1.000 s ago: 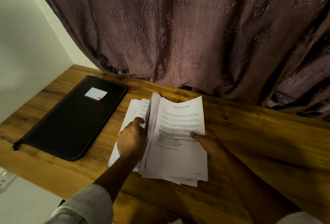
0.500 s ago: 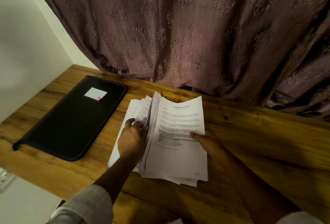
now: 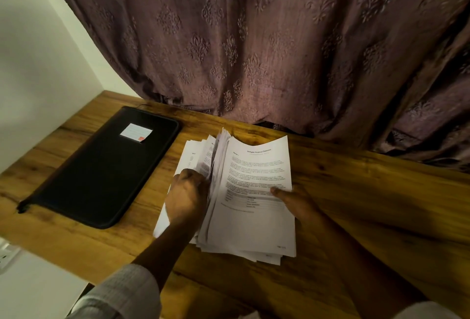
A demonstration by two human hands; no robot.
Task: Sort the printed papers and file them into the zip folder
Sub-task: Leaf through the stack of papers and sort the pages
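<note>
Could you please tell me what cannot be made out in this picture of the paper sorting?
In the head view:
- Body text on the white printed papers: too small and blurred to read.
- Lower sheets: covered by the top sheet and the left hand; their number is unclear.
- Right hand fingers: hidden beneath the papers.
- Writing on the white label of the black rectangular zip folder: too small.
</note>
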